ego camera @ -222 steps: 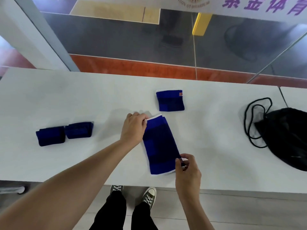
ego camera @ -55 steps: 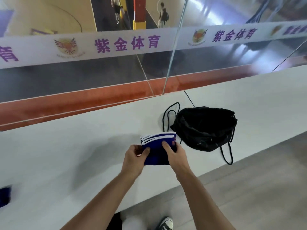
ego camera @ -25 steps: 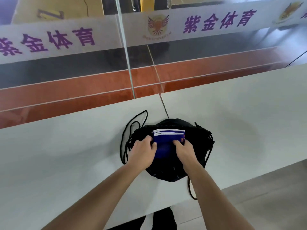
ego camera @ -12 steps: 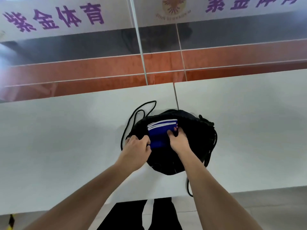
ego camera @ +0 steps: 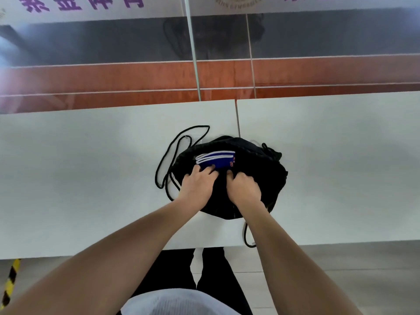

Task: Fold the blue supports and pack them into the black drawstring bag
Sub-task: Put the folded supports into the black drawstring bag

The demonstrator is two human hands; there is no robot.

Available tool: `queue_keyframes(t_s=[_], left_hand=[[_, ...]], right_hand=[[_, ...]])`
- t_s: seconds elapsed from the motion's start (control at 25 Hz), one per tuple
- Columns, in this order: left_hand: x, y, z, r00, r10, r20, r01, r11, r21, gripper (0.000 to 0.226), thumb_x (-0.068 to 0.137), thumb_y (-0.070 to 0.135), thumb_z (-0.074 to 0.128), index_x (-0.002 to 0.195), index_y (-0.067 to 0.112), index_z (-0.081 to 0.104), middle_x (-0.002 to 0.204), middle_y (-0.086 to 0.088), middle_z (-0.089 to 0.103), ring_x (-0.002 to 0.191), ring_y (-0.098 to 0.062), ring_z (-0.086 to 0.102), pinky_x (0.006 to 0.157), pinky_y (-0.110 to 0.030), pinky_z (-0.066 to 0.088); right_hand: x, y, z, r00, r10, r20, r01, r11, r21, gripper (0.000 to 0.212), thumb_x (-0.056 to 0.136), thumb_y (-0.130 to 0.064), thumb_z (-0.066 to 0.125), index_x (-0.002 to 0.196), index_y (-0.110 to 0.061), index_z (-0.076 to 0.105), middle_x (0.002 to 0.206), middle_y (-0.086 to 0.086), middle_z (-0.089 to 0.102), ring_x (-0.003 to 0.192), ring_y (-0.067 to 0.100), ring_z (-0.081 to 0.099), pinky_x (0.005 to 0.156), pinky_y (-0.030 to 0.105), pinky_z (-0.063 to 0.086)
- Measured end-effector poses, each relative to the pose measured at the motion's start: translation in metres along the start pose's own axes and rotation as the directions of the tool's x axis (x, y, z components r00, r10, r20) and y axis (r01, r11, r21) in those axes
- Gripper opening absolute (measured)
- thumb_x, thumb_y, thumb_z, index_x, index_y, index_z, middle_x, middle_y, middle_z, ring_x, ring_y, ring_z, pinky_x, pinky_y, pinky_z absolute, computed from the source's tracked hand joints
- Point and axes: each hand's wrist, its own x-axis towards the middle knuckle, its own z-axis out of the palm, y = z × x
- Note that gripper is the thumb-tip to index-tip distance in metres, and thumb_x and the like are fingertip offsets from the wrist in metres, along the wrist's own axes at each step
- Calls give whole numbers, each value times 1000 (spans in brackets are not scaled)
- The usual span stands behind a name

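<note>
The black drawstring bag [ego camera: 263, 176] lies on the white table [ego camera: 79, 178], its mouth toward me. A folded stack of blue supports [ego camera: 219, 161] with white edges sits partly inside the mouth, its near half hidden by bag fabric and my fingers. My left hand [ego camera: 197, 186] rests on the stack's near left corner, fingers closed on it. My right hand [ego camera: 244, 189] is curled over the bag's near rim, right of the stack. The bag's black cord [ego camera: 167, 153] loops out to the left.
A seam [ego camera: 237, 119] between two white tabletops runs back from the bag. Another cord end [ego camera: 246, 237] hangs over the front edge. A glass wall and an orange floor strip lie beyond the table's far edge. My legs stand below.
The blue stack has sunk further into the bag's mouth. My right hand has come off the stack onto the bag's near rim. My left hand has shifted onto the stack.
</note>
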Motion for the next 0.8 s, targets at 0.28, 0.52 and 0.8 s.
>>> queue_keyframes(t_s=[0.28,0.52,0.8], left_hand=[[-7,7,-7,999,48,-24,-45,994,100,42,95,24,49,136,27,49,151,4,45,124,-30,44,102,-45,34],[-61,-16,-33,948,17,-317,-40,997,-68,37,93,25,52,129,23,61,137,3,59,124,-25,52,105,-42,35],[-145,-92,-81,805,-195,-560,103,976,-192,40,87,24,62,126,24,61,137,1,61,127,-26,53,103,-43,38]], right_hand=[[-31,29,-4,922,-302,-240,296,953,-64,19,96,-30,52,104,-16,61,97,7,69,92,30,63,83,43,48],[-52,-12,-22,800,-515,-307,512,853,-97,36,95,-28,52,130,-20,57,125,3,64,113,25,57,98,40,42],[-115,-113,-10,597,-727,-338,743,661,-109,42,94,-21,56,136,-19,55,134,2,60,124,26,54,106,42,42]])
